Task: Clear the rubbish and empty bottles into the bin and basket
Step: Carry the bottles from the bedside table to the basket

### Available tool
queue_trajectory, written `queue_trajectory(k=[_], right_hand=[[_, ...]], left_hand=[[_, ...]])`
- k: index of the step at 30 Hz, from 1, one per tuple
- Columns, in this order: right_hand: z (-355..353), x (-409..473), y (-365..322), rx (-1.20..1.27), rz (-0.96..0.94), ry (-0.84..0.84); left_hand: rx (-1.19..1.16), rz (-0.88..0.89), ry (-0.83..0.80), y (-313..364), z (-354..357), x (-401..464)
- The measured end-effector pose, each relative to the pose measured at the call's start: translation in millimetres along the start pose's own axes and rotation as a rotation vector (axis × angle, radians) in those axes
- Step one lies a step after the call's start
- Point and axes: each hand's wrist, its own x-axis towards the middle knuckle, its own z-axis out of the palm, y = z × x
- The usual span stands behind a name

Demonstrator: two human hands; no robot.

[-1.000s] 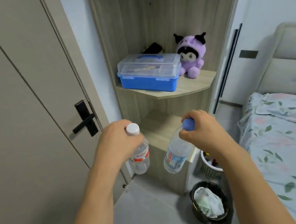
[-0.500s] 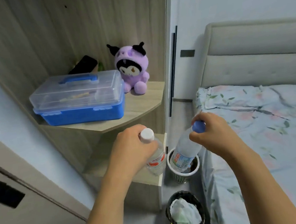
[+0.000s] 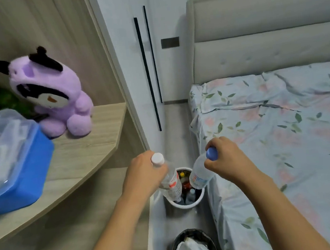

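Between bed (image 3: 273,133) and shelf (image 3: 85,153), two bottles are held over the basket (image 3: 185,204): white-capped bottle (image 3: 171,182) gripped by left-hand fingers (image 3: 145,175), blue-capped bottle (image 3: 200,173) by right-hand fingers (image 3: 225,159). Released together, either could glance off the already crowded basket's rim.

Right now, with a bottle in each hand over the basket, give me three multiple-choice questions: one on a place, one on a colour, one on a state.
1. Where is the white basket?
A. on the bed
B. on the floor between shelf and bed
C. on the shelf

2. What colour is the cap on the bottle in the right hand?
A. blue
B. red
C. green

3. What state is the left hand in?
A. flat and empty
B. gripping a white-capped bottle
C. resting on the bed

Answers: 1 B, it stands on the floor by the bed. 2 A, the cap is blue. 3 B, its fingers curl round the neck.
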Motion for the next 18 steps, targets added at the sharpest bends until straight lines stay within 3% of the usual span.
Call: queue_trajectory(k=[10, 18], right_hand=[[269, 144, 213, -0.053, 0.108, -0.237], [403, 163, 289, 0.014, 0.103, -0.292]], left_hand=[[-0.019, -0.143, -0.101, -177, 307, 171], [-0.083, -0.121, -0.169, -276, 451, 235]])
